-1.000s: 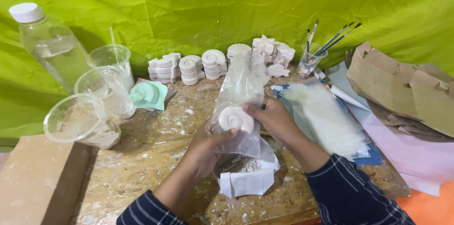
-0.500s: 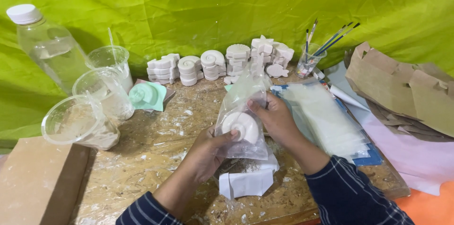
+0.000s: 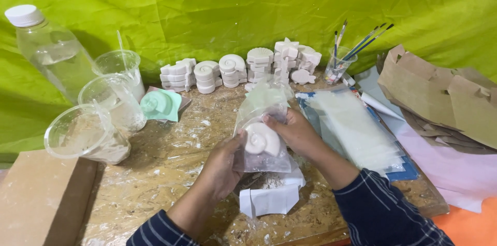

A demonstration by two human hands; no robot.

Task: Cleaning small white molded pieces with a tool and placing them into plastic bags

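We see both hands closed on a clear plastic bag [image 3: 261,132] w/ a white snail-shell plaster cast [image 3: 262,139] inside it, held just above the desk [image 3: 165,173]. Left hand [image 3: 222,166] is curled around the bag's lower left side, thumb pressing near the cast. Right hand [image 3: 295,132] pinches the bag's upper right edge, fingers bent, approx. level w/ the top of the cast. The cast sits between the two hands, touching both through the plastic. Under the bag lies folded white paper [image 3: 269,199]. Near the right hand is a stack of clear bags [image 3: 357,132]. At the back we see a row of white casts [image 3: 233,67], a cup of brushes [image 3: 339,67], plastic cups [image 3: 103,116] and a bottle [image 3: 49,49].
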